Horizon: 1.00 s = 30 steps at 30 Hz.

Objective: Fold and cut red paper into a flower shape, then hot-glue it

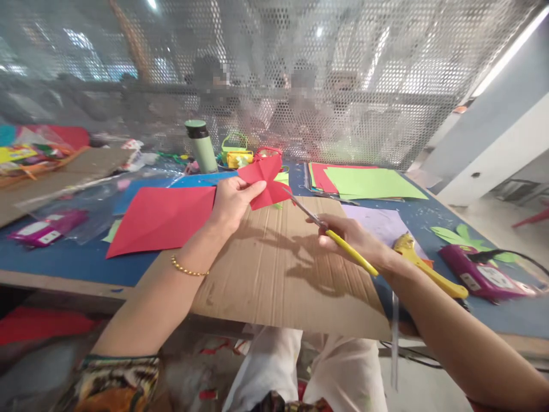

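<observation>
A folded red paper piece with petal-like lobes (pixel 273 194) is pinched between the thumb and fingers of my left hand (pixel 235 200), held above the cardboard sheet (pixel 274 286). My right hand (pixel 351 237) grips scissors with yellow handles (pixel 351 252). The scissor blades point up and left, their tips at the right edge of the red piece. A large red sheet (pixel 165 217) lies left of the cardboard, partly behind my left wrist.
Green and red sheets (pixel 377 182) lie at the back right. A yellow glue gun (pixel 429 269) and a purple box (pixel 480 272) sit to the right. A green bottle (pixel 202 147) stands at the back, left of small paper baskets (pixel 239 157). Another purple box (pixel 49 229) is far left.
</observation>
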Each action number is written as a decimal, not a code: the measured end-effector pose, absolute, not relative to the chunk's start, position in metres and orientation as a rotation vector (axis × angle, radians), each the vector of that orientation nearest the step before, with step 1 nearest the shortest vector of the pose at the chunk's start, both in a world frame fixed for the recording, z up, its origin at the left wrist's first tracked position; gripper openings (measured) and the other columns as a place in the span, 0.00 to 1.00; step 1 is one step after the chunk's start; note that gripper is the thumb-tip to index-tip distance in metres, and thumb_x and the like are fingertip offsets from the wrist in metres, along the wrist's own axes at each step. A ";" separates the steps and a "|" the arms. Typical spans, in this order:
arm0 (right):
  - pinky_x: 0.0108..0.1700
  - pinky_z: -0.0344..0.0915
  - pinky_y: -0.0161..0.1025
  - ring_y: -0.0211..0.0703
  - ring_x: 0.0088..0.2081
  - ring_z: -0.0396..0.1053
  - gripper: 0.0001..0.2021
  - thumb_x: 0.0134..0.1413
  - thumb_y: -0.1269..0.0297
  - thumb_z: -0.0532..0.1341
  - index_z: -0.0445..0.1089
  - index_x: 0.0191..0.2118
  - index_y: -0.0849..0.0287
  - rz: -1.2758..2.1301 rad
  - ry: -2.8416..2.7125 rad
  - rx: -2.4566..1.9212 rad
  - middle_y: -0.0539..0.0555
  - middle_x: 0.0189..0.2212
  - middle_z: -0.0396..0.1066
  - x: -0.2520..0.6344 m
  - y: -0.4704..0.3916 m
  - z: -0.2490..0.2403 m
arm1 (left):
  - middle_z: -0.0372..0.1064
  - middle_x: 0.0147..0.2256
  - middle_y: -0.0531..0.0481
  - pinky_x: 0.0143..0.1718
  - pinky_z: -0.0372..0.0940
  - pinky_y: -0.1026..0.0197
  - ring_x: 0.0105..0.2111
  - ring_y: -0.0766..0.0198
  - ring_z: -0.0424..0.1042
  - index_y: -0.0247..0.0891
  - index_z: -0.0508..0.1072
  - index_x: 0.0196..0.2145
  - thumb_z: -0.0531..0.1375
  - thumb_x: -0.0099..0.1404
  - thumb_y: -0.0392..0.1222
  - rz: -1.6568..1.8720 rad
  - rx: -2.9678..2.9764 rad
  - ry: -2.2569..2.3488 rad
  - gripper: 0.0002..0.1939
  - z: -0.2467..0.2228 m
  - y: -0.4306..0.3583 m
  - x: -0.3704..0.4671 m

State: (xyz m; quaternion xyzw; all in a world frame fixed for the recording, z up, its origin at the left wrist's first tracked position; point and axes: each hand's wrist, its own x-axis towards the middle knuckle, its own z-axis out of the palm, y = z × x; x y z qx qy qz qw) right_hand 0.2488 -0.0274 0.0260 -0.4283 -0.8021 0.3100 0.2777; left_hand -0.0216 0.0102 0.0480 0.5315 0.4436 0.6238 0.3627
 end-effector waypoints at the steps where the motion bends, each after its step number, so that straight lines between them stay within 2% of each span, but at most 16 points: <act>1: 0.31 0.56 0.39 0.40 0.29 0.59 0.41 0.51 0.25 0.61 0.76 0.51 0.61 0.849 -2.163 -1.157 0.49 0.29 0.63 0.248 -0.028 0.028 | 0.79 0.26 0.50 0.31 0.67 0.61 0.27 0.64 0.71 0.37 0.82 0.24 0.72 0.51 0.44 1.603 1.372 1.146 0.07 0.047 0.010 -0.020; 7: 0.30 0.53 0.39 0.39 0.29 0.57 0.40 0.49 0.23 0.61 0.77 0.45 0.61 0.851 -2.156 -1.190 0.49 0.28 0.61 0.243 -0.031 0.033 | 0.79 0.27 0.49 0.31 0.67 0.62 0.27 0.65 0.71 0.38 0.80 0.22 0.72 0.52 0.43 1.590 1.388 1.162 0.07 0.042 0.009 -0.014; 12: 0.30 0.55 0.38 0.40 0.29 0.58 0.43 0.47 0.25 0.63 0.76 0.50 0.64 0.905 -2.099 -1.198 0.50 0.28 0.62 0.241 -0.032 0.032 | 0.77 0.24 0.50 0.28 0.64 0.62 0.25 0.66 0.69 0.37 0.79 0.22 0.72 0.53 0.43 1.547 1.364 1.218 0.09 0.041 0.007 -0.012; 16: 0.30 0.56 0.38 0.40 0.29 0.59 0.40 0.49 0.28 0.65 0.77 0.52 0.63 0.914 -2.083 -1.188 0.50 0.29 0.64 0.241 -0.033 0.031 | 0.75 0.23 0.51 0.29 0.65 0.62 0.26 0.65 0.69 0.38 0.76 0.21 0.74 0.53 0.43 1.549 1.374 1.229 0.12 0.040 0.007 -0.012; 21: 0.29 0.55 0.38 0.39 0.29 0.57 0.41 0.47 0.27 0.65 0.78 0.49 0.63 0.913 -2.075 -1.201 0.50 0.28 0.63 0.243 -0.031 0.031 | 0.74 0.22 0.52 0.30 0.66 0.61 0.28 0.63 0.71 0.40 0.73 0.19 0.75 0.53 0.44 1.548 1.372 1.227 0.16 0.038 0.008 -0.011; 25: 0.28 0.53 0.37 0.37 0.28 0.56 0.39 0.47 0.26 0.66 0.79 0.47 0.61 0.921 -2.083 -1.181 0.48 0.27 0.62 0.244 -0.031 0.031 | 0.74 0.23 0.52 0.31 0.66 0.61 0.28 0.63 0.71 0.39 0.75 0.20 0.75 0.53 0.44 1.541 1.383 1.219 0.14 0.038 0.008 -0.011; 30: 0.29 0.53 0.38 0.38 0.28 0.55 0.42 0.44 0.23 0.66 0.79 0.45 0.62 0.937 -2.060 -1.208 0.49 0.27 0.61 0.242 -0.034 0.034 | 0.75 0.24 0.51 0.31 0.66 0.62 0.28 0.64 0.70 0.38 0.75 0.19 0.72 0.54 0.44 1.522 1.415 1.204 0.13 0.039 0.006 -0.011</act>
